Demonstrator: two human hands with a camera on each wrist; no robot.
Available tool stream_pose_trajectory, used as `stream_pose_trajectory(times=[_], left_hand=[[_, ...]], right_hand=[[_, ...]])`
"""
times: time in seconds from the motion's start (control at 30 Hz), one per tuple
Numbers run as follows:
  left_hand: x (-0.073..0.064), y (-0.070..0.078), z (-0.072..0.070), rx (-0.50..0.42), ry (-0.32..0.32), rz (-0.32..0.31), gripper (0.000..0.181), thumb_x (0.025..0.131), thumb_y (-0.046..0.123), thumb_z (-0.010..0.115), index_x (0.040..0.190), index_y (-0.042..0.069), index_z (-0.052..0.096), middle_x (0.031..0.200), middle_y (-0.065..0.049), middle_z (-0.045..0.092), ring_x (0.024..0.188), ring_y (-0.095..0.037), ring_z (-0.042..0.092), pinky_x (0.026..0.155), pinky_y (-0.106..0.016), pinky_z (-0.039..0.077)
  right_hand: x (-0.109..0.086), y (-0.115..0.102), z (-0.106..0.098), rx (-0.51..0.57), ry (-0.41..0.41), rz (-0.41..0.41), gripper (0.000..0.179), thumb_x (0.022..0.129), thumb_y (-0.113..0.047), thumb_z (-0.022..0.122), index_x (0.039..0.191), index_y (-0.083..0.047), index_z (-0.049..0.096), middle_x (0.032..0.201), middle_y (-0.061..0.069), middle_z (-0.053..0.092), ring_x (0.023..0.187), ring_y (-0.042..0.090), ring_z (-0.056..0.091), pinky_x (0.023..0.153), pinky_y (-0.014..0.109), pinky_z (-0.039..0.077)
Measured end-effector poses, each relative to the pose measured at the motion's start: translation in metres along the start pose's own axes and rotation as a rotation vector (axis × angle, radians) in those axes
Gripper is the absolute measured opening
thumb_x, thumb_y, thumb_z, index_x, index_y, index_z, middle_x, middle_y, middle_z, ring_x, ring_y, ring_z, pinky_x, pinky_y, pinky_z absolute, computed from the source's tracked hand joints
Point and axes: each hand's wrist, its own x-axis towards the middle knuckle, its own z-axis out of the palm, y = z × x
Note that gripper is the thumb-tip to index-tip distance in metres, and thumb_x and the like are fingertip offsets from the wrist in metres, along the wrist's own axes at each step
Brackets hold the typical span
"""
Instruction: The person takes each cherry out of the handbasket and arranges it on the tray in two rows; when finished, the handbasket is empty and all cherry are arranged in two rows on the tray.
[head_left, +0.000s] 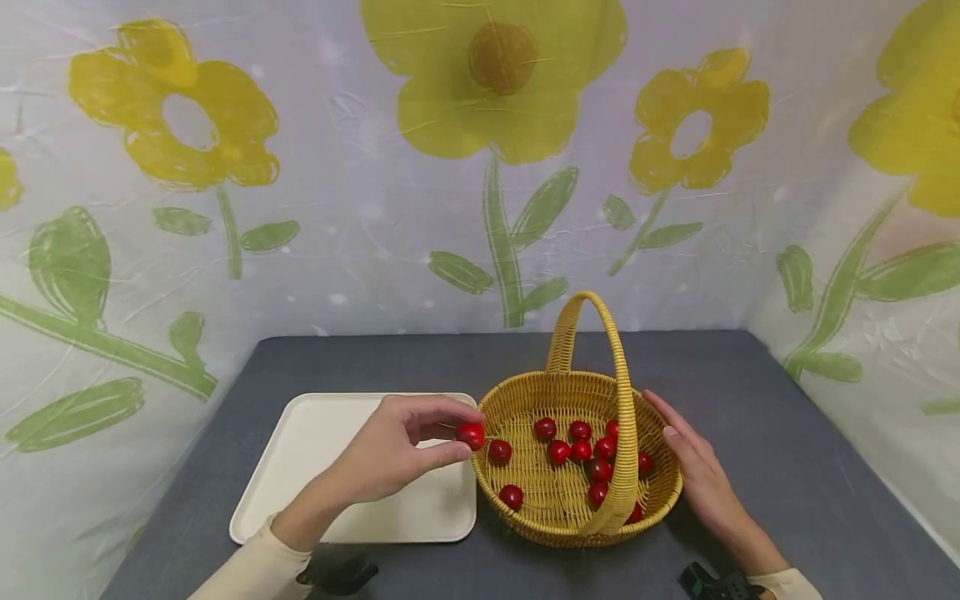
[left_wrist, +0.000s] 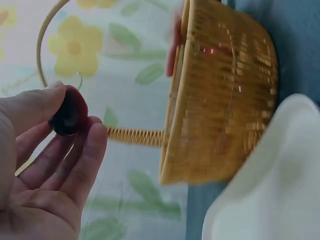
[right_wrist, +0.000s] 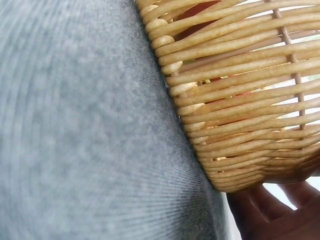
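Observation:
Between thumb and fingertips, my left hand (head_left: 397,450) pinches a dark red cherry (head_left: 470,435) at the left rim of a yellow wicker basket (head_left: 517,521). In the left wrist view the cherry (left_wrist: 70,112) shows a thin stem, raised beside the basket (left_wrist: 225,90). Several red cherries (head_left: 581,451) lie inside the basket, mostly toward its right half, partly behind the arched handle (head_left: 626,417). My right hand (head_left: 697,467) rests against the basket's right outer side with its fingers extended. Seen from the right wrist, the fingers (right_wrist: 265,205) touch the woven wall (right_wrist: 240,120).
A white rectangular tray (head_left: 315,450) lies left of the basket, partly under my left forearm. Both stand on a dark grey cloth-covered table (head_left: 420,358). A curtain with yellow flowers (head_left: 337,250) hangs behind and at the sides.

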Motion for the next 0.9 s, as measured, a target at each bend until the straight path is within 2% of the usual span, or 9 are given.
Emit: stream_pose_trajectory(times=[0.23,0.47,0.67,0.9], left_hand=[[-0.024,-0.006,-0.034,-0.008,0.098,-0.041,0.037,0.093,0.004,0.087,0.128,0.011,0.079,0.122,-0.01,0.079,0.109,-0.024,0.08,0.097,-0.035,0.065],[-0.036,-0.017,-0.057,-0.002,0.183,-0.122,0.036,0.093,0.003,0.085,0.128,0.003,0.078,0.123,-0.016,0.08,0.106,-0.021,0.082,0.093,-0.03,0.066],[-0.031,-0.029,-0.062,0.067,0.21,-0.168,0.036,0.094,0.008,0.086,0.129,0.005,0.078,0.122,-0.014,0.081,0.106,-0.018,0.082,0.091,-0.027,0.066],[-0.012,-0.044,-0.058,0.135,0.232,-0.252,0.035,0.094,0.011,0.087,0.128,0.009,0.08,0.117,-0.009,0.083,0.107,-0.021,0.082,0.09,-0.027,0.066]], right_hand=[[0.0,0.001,0.001,0.013,-0.01,0.013,0.052,0.122,-0.024,0.03,0.174,-0.018,0.033,0.178,0.021,0.03,0.151,-0.014,0.036,0.113,0.002,0.034],[0.0,0.004,0.0,0.007,-0.015,0.025,0.051,0.123,-0.026,0.029,0.174,-0.023,0.032,0.179,0.021,0.029,0.152,-0.014,0.035,0.113,0.002,0.033],[0.0,0.003,-0.001,0.001,-0.01,0.027,0.051,0.123,-0.026,0.029,0.174,-0.023,0.032,0.178,0.021,0.029,0.152,-0.014,0.035,0.113,0.002,0.033],[0.0,0.0,0.0,-0.002,-0.004,0.025,0.052,0.122,-0.025,0.031,0.174,-0.018,0.033,0.178,0.019,0.031,0.15,-0.016,0.035,0.112,0.001,0.033]])
